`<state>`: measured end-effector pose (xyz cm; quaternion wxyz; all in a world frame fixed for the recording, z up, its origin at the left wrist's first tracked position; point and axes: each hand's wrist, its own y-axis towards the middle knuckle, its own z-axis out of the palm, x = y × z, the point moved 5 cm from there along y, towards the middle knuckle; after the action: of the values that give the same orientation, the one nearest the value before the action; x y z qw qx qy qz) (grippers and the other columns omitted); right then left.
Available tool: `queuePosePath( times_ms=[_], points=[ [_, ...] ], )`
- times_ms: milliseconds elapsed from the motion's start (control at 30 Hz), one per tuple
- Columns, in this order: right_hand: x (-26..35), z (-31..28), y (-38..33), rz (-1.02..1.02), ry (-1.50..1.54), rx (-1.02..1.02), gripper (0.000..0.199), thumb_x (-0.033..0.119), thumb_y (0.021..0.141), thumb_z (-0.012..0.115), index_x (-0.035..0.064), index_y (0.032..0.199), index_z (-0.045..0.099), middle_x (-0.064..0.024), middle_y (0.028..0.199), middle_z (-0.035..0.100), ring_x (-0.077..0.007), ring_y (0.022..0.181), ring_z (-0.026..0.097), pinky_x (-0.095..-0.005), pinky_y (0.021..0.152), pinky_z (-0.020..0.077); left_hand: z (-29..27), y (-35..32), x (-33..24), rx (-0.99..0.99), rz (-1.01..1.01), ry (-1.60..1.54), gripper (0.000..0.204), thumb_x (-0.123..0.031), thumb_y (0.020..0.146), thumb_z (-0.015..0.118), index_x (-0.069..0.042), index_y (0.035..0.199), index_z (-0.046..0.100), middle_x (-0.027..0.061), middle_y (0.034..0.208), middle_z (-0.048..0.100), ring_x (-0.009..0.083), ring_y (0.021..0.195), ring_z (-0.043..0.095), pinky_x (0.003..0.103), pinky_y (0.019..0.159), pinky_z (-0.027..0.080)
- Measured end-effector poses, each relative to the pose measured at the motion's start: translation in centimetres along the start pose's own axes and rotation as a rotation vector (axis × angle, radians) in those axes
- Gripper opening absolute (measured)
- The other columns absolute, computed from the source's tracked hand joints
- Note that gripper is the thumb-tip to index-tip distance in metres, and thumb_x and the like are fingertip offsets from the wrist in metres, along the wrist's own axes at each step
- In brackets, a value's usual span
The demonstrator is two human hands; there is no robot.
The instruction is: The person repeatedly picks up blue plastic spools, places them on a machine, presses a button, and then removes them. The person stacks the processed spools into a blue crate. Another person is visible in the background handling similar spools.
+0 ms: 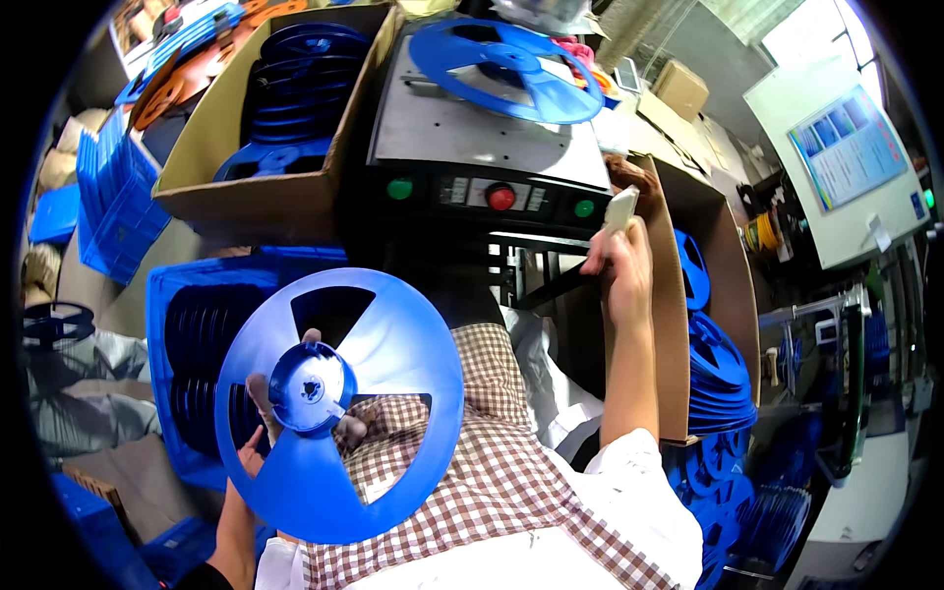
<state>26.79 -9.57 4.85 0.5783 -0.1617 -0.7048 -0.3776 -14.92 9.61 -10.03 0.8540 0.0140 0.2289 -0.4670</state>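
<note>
Over your checked apron point(492, 433), your left hand point(260, 401) grips a blue reel point(393, 369), its fingers showing through the openings around the hub. Your right hand point(626, 265) is raised, closed on a small pale piece point(620, 209); you cannot tell what it is. That hand is near the front corner of the machine point(433, 133), beside a cardboard box point(671, 324) of blue reels. Another reel point(536, 71) lies on the machine's metal top.

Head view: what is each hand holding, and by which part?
The left hand holds a blue reel around its hub, from behind. The right hand grips a small pale piece by its lower end.
</note>
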Motion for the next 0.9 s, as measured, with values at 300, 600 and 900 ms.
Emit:
queuePosePath(
  times_ms=[300, 600, 900],
  points=[
    [-14.9, -15.2, 11.6, 0.115, -0.964, -0.341, 0.032, 0.032, 0.085, 0.071, 0.0041, 0.101, 0.071, -0.0136, 0.089, 0.072, -0.0213, 0.083, 0.069, -0.0341, 0.074, 0.0520, 2.8, 0.9, 0.4, 0.011, 0.036, 0.031, 0.092, -0.076, 0.074, 0.059, -0.009, 0.136, 0.044, 0.0220, 0.133, 0.048, 0.0363, 0.121, 0.053, 0.047, 0.089, 0.056],
    [-15.9, -15.5, 11.5, -0.264, -0.837, -0.215, 0.035, 0.013, 0.087, 0.069, -0.0013, 0.118, 0.062, -0.0142, 0.111, 0.066, -0.0219, 0.097, 0.065, -0.0322, 0.086, 0.0504, 9.0, 1.0, -0.6, 0.155, 0.228, -0.082, 0.094, -0.077, 0.074, 0.059, -0.011, 0.139, 0.042, 0.0223, 0.137, 0.046, 0.0373, 0.119, 0.055, 0.047, 0.084, 0.059],
    [0.2, 18.6, -7.4, -0.051, -0.103, 0.834, 0.050, 0.014, 0.080, 0.075, 0.0028, 0.125, 0.056, -0.0159, 0.121, 0.060, -0.0284, 0.106, 0.061, -0.0364, 0.092, 0.0502, 11.4, 1.8, -1.7, -0.157, 0.592, 0.370, 0.084, -0.064, 0.085, 0.056, -0.020, 0.149, 0.026, 0.0168, 0.137, 0.046, 0.0313, 0.116, 0.058, 0.047, 0.090, 0.057]
  ],
)
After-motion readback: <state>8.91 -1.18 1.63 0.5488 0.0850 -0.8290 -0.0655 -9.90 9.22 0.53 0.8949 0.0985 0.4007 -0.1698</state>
